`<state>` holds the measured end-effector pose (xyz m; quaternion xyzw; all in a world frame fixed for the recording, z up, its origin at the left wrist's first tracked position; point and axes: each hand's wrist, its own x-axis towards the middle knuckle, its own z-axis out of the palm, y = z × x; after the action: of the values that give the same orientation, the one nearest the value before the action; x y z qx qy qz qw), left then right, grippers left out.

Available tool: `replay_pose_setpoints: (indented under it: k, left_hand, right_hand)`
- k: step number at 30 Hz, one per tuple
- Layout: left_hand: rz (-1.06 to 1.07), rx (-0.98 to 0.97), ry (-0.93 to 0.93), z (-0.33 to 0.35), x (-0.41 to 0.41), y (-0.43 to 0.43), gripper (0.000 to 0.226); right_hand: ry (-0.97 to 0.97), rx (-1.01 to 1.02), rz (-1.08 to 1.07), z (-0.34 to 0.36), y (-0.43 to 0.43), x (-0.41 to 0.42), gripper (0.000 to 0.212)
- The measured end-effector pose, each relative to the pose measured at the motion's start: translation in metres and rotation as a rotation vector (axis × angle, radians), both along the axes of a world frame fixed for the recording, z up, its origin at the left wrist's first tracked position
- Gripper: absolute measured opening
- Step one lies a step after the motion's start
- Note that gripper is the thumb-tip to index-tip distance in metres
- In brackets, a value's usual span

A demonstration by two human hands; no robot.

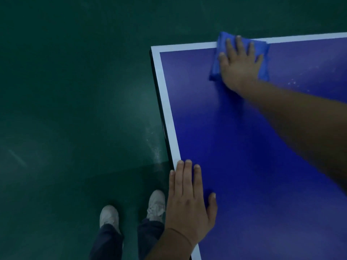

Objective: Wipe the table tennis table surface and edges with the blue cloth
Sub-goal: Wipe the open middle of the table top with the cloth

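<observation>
The blue table tennis table [234, 137] fills the right half of the view, with a white line along its left and far edges and its corner at the upper middle. My right hand [239, 62] presses flat, fingers spread, on the folded blue cloth [262, 53], which lies over the far white edge line near that corner. My left hand [189, 199] rests flat with straight fingers on the left edge of the table, close to me.
Dark green floor [75, 109] lies left of and beyond the table. My white shoes [131, 209] stand on it beside the left edge. White dust specks [294, 83] mark the table surface right of the cloth, and pale dust lies on the floor by the edge.
</observation>
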<state>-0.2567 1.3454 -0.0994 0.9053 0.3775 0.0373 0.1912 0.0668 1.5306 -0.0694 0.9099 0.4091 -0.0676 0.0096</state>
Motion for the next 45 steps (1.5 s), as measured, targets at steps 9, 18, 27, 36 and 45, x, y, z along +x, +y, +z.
replay_pose_setpoints:
  k: [9, 18, 27, 36, 45]
  left_hand:
    - [-0.04, -0.012, 0.086, 0.017, 0.0, 0.005, 0.072]
    - [0.086, -0.04, -0.164, 0.042, 0.035, 0.148, 0.055]
    - [-0.06, 0.055, -0.075, 0.023, 0.163, 0.275, 0.068]
    - [-0.123, 0.004, -0.046, 0.024, 0.167, 0.278, 0.06]
    - [-0.143, -0.019, -0.061, 0.02, 0.167, 0.282, 0.063]
  right_hand:
    - [0.019, -0.027, 0.093, 0.004, -0.013, 0.012, 0.057]
    - [0.004, 0.066, 0.526, -0.015, -0.076, -0.067, 0.058]
    - [0.022, 0.14, 0.149, -0.022, -0.061, -0.087, 0.059]
    - [0.052, 0.034, -0.216, -0.015, -0.037, 0.02, 0.06]
    - [0.075, 0.03, -0.226, -0.018, -0.019, 0.033, 0.058]
